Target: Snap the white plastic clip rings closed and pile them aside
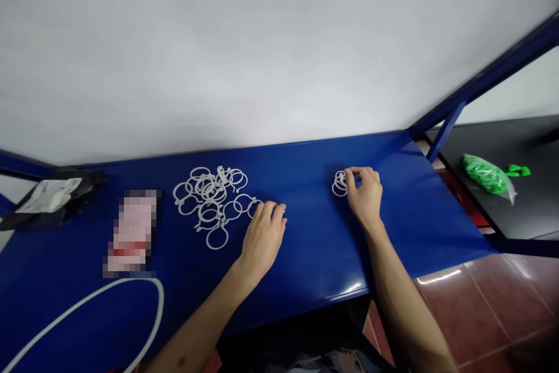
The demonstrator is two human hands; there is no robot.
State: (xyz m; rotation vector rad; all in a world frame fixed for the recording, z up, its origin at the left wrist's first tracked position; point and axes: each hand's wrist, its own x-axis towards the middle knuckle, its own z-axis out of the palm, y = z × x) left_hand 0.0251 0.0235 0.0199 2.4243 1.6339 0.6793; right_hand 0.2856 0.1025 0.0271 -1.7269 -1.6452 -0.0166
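Note:
A loose heap of thin white plastic rings with small tabs (217, 237) lies on the blue table, left of centre. My left hand (262, 236) is at the heap's right edge, palm down with its fingers curled over a white ring; a bit of white shows by the fingertips. Farther right, a small cluster of the same white rings (339, 189) rests on the table. My right hand (365, 195) pinches at the cluster's right side, thumb and index finger closed on a ring there. The fingers hide part of what each hand grips.
A pale, pixelated item (133, 227) and a black plastic bag with a white label (50, 195) lie at the left. A white cable (159, 303) loops at front left. On the black table (519, 210) at right sits a clear bag of green pieces (487, 174).

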